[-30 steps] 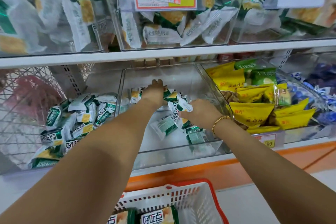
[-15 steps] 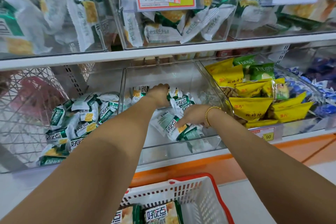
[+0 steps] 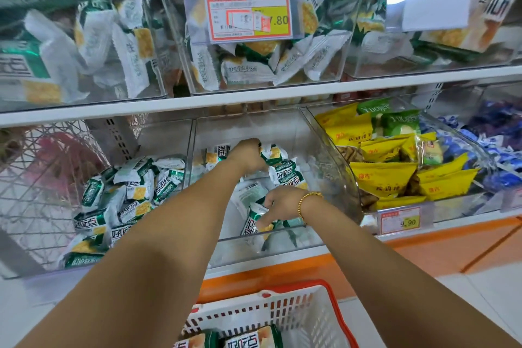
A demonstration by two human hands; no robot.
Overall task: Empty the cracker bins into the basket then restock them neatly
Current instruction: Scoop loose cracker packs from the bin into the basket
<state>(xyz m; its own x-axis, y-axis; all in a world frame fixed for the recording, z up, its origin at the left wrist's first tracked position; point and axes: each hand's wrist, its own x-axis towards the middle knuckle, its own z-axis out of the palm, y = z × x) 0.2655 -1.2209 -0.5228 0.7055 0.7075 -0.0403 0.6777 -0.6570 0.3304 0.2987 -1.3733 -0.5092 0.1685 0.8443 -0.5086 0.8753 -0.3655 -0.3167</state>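
Note:
Both my hands reach into the clear middle bin on the lower shelf. It holds several green-and-white cracker packets. My left hand is at the back of the bin, fingers curled over a packet. My right hand, with a gold bracelet on the wrist, grips packets near the front wall. Below me stands the white basket with a red rim, a few cracker packets lying in it. The bin to the left holds a pile of the same packets.
A bin of yellow and green snack bags sits to the right, with a price tag on its front. The upper shelf carries clear bins of cracker packets and a 7.80 price label. A wire rack stands at left.
My right hand has slid forward toward the bin's front wall, dragging packets with it. My left hand has stayed at the back on the packets there. The view has shifted down slightly.

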